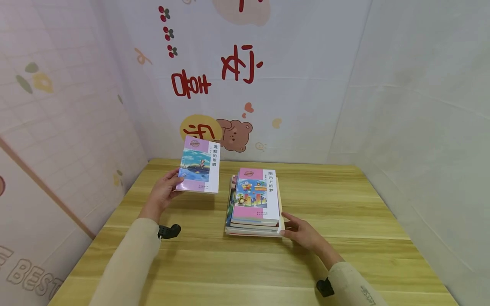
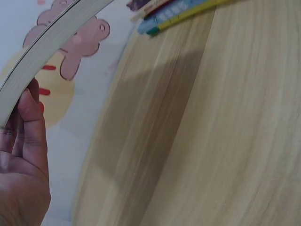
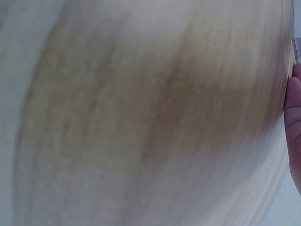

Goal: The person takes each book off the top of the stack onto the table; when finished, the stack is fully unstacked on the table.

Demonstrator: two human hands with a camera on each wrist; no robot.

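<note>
My left hand (image 1: 164, 188) pinches the lower left edge of a book (image 1: 200, 165) with a pink and white cover and holds it up, tilted, above the table's left side. In the left wrist view the page block (image 2: 35, 59) of this book shows above the left hand (image 2: 23, 155). A stack of several books (image 1: 255, 197) lies on the table, with another pink and white book on top. Beside the stack's lower right corner is my right hand (image 1: 302, 231), its fingers touching the edge. At the edge of the right wrist view only part of the right hand (image 3: 294, 122) shows.
The wooden table (image 1: 329, 191) reaches back to a white wall cloth (image 1: 306, 85) with red characters and a bear print. More cloth hangs at the left and right sides. Each sleeve has a black wrist device, such as the one at left (image 1: 169, 231).
</note>
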